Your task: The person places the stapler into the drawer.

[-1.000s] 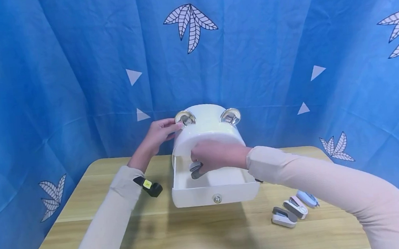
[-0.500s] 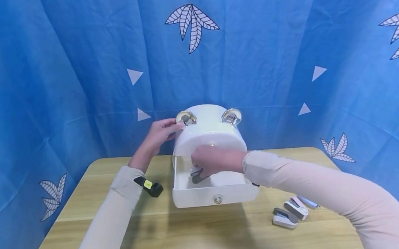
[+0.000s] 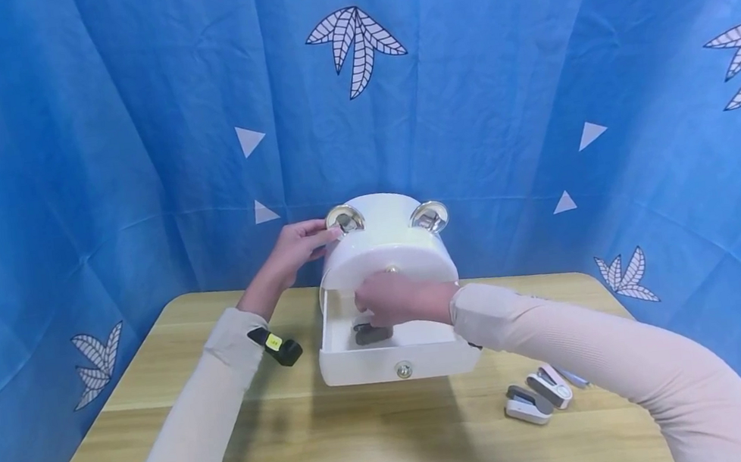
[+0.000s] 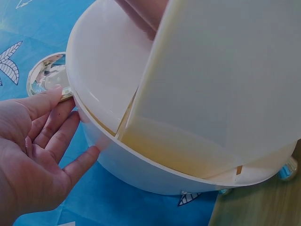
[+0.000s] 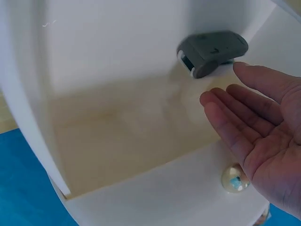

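A white rounded storage box (image 3: 383, 252) with shiny gold ears stands on the table, its lower drawer (image 3: 359, 368) pulled out. My left hand (image 3: 300, 248) rests against the box, thumb at the edge of the left ear (image 4: 51, 77); in the left wrist view its other fingers lie nearly straight along the box's side. A small grey stapler (image 5: 214, 49) lies on the drawer floor. Just above it is my right hand (image 5: 263, 117), palm showing and fingers loosely extended, holding nothing. A small gap separates these fingertips from the stapler in the right wrist view.
To the right of the drawer lie more small staplers: a grey and white one (image 3: 528, 405), a pink and white one (image 3: 550, 386) and a pale blue one (image 3: 576, 378) partly behind my right sleeve. A blue patterned curtain (image 3: 360, 141) hangs behind the table (image 3: 266, 456).
My right hand has lowered the grey stapler into the drawer, let go of it and lifted slightly off. The left hand has stayed at the ear.
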A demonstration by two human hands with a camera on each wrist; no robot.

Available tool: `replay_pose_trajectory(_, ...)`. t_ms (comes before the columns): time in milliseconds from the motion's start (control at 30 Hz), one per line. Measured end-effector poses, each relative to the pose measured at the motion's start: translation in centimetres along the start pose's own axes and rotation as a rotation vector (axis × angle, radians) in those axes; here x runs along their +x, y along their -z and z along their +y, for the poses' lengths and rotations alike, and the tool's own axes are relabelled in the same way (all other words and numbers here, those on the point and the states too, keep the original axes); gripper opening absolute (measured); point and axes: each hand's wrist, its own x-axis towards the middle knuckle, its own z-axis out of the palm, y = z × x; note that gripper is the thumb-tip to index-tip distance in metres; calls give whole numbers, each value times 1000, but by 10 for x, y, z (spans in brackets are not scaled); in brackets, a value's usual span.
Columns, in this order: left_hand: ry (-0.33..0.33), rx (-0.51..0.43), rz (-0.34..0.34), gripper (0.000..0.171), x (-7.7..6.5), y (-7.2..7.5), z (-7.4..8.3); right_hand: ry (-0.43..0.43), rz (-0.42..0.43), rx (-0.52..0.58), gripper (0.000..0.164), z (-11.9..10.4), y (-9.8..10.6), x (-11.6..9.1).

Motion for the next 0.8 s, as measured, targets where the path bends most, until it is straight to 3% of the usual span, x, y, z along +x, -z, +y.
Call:
replay_pose_trajectory(133, 0, -1, 1, 44, 1, 0, -1, 40, 25, -46, 7, 3, 5, -1)
replay_pose_trajectory(300, 1, -4, -1, 46, 3, 0, -2, 65, -7, -63, 10, 7, 14, -5)
replay_pose_trajectory(533, 0, -7, -4, 43, 2, -2, 0, 77, 26, 99, 7, 20, 27, -23)
replay_pose_trajectory(800, 18, 10, -7, 42, 4, 0, 0, 105, 117, 270, 5, 37, 37, -62)
